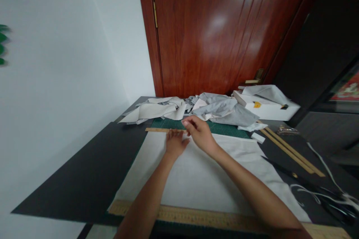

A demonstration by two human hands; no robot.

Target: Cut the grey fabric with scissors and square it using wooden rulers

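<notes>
The left hand (175,144) lies flat, fingers spread, at the far edge of the white cloth (202,179); the right hand (200,134) pinches close by (whatever it grips is too small to tell). A sideways push could ruck the cloth.

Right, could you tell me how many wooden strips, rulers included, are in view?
4: a ruler along the near side of the white cloth, a strip at its far edge by the left hand, and two parallel strips at right. The fabric pile may hide more.
</notes>
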